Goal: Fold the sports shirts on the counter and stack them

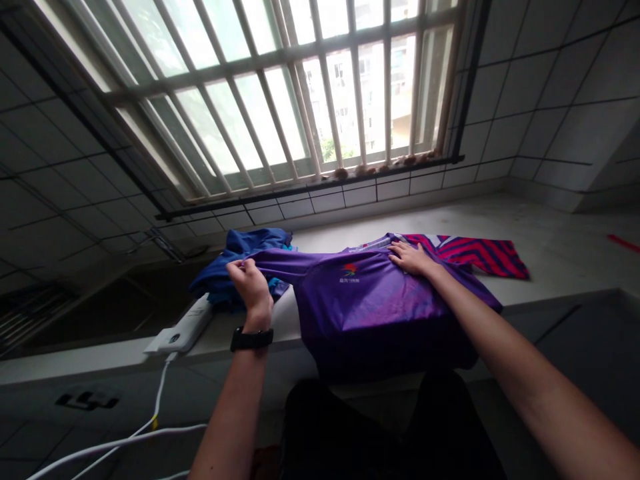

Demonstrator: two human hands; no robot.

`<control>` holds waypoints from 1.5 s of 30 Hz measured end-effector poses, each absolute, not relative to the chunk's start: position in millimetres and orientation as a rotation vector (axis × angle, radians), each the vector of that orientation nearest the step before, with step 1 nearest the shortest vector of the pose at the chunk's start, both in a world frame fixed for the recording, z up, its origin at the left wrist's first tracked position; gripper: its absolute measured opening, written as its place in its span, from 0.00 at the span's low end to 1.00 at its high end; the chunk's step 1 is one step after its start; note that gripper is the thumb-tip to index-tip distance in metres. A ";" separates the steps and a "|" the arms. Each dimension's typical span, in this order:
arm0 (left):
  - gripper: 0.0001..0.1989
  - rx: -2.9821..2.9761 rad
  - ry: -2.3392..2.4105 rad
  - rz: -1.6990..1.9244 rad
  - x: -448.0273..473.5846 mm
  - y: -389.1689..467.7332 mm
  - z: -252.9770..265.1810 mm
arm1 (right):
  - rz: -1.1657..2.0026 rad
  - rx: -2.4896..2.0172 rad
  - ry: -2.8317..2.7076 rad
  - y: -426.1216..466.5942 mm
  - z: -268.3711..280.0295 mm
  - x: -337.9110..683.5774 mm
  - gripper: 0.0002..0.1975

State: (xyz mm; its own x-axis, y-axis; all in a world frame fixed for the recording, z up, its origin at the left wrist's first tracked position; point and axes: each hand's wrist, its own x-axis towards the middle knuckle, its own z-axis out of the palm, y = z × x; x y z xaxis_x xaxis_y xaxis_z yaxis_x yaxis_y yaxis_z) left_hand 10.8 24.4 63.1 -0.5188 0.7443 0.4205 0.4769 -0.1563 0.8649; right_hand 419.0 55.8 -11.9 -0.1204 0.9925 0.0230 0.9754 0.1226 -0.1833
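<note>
A purple T-shirt (340,307) with a small coloured logo on its chest lies on the counter, its lower part hanging over the front edge. My left hand (249,283), with a black watch on the wrist, is closed on the end of the shirt's left-pointing sleeve and pulls it out straight. Fingers spread, my right hand (411,258) rests flat on the shirt near its collar. A red and navy striped sleeve (480,253) lies beyond my right hand, partly under the purple cloth. Behind my left hand is a heap of blue clothing (255,241).
A dark sink (125,300) is set into the counter (475,217) at left. On its front rim sits a white power strip (185,327) with a white cable (161,390) hanging down. A barred window (280,93) stands behind. A red strip (623,243) lies far right.
</note>
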 end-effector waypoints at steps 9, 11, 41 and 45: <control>0.23 1.487 1.807 1.136 16.0 16.1 74.8 | 0.189 -1.979 -2.234 52.4 -9.7 417.0 0.30; 0.23 1.707 1.789 0.756 20.3 13.6 70.4 | 0.188 -1.980 -2.236 52.3 -9.3 417.2 0.29; 0.13 2.092 1.819 0.774 45.2 88.0 76.1 | 0.165 -1.973 -2.217 49.4 -6.0 417.1 0.29; 0.17 1.964 1.796 0.716 46.2 90.3 84.4 | 0.161 -1.969 -2.217 49.8 -6.4 417.2 0.29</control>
State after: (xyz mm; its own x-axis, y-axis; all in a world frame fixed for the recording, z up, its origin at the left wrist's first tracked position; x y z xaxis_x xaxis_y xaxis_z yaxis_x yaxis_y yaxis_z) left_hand 46.2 90.3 84.4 0.0519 0.9924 0.1113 0.7971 -0.1083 0.5941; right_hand 417.2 49.8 -6.4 -0.1121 0.9921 0.0563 0.9735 0.1210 -0.1941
